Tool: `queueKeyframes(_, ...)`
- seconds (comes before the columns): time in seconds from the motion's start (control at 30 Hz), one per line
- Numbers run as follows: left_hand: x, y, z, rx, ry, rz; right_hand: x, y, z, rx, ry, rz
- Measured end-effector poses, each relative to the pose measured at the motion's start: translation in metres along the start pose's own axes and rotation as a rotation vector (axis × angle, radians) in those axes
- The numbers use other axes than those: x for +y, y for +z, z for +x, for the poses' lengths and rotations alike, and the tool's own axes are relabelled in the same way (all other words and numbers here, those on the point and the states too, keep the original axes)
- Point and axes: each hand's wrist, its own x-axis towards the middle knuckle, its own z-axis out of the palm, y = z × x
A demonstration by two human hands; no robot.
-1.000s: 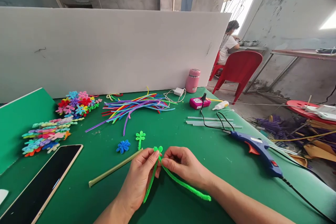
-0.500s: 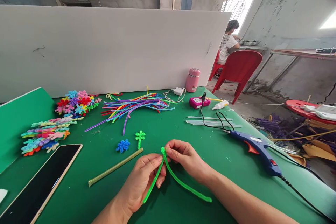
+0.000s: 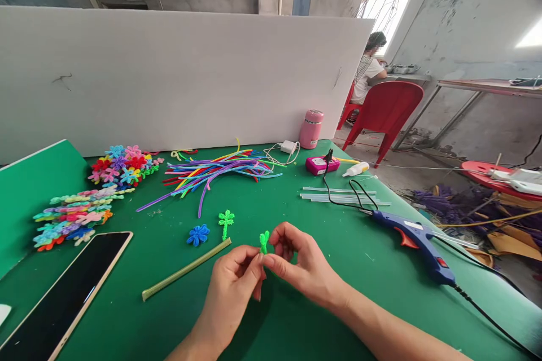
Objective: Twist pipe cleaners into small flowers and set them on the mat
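A bright green pipe cleaner (image 3: 264, 242) stands up between my two hands, its short bent tip showing above the fingers and the rest out of sight. My left hand (image 3: 237, 282) pinches it between thumb and fingers. Against it from the other side comes the thumb of my right hand (image 3: 298, 256), with the fingers curled. Just beyond my left hand lie a green pipe-cleaner leaf sprig (image 3: 226, 223) and a blue pipe-cleaner flower (image 3: 198, 234). A thin olive-coloured stick (image 3: 186, 269) rests diagonally left of the hands.
A blue glue gun (image 3: 412, 237) with its cord lies right, near clear glue sticks (image 3: 334, 196). Loose pipe cleaners (image 3: 215, 169) spread at the back. Finished flowers (image 3: 122, 166) and a phone (image 3: 70, 299) are left. A pink flask (image 3: 311, 130) stands by the white board (image 3: 182, 79).
The green pipe cleaner's two long legs, which hung below my hands, no longer show. My right thumb has moved down and in towards my left thumb.
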Motion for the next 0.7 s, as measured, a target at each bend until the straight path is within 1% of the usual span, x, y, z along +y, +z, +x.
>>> queueKeyframes(0.1, 0.002, 0.003, -0.006, 0.089, 0.223, 0.227, -0.001, 0.004, -0.004, 0.097, -0.132, -0.183)
queueKeyframes(0.17, 0.001, 0.005, -0.009, 0.109, 0.366, 0.309, -0.003, 0.006, -0.006, 0.163, -0.245, -0.282)
queueKeyframes(0.27, -0.001, 0.007, -0.013, 0.104, 0.481, 0.353, -0.008, 0.006, -0.009, 0.232, -0.412, -0.422)
queueKeyframes(0.33, -0.003, 0.007, -0.013, 0.111, 0.52, 0.379, -0.009, 0.005, -0.01, 0.261, -0.47, -0.462)
queueKeyframes(0.43, -0.005, 0.005, -0.013, 0.126, 0.597, 0.475, -0.008, 0.002, -0.01, 0.273, -0.45, -0.397)
queueKeyframes(0.57, -0.009, 0.0, -0.009, 0.156, 0.701, 0.633, -0.003, 0.001, -0.007, 0.293, -0.33, -0.262)
queueKeyframes(0.63, -0.01, -0.001, -0.007, 0.164, 0.708, 0.653, 0.0, 0.001, -0.005, 0.297, -0.228, -0.193)
queueKeyframes(0.7, -0.01, -0.001, -0.006, 0.162, 0.667, 0.624, 0.001, -0.001, -0.003, 0.254, -0.128, -0.116)
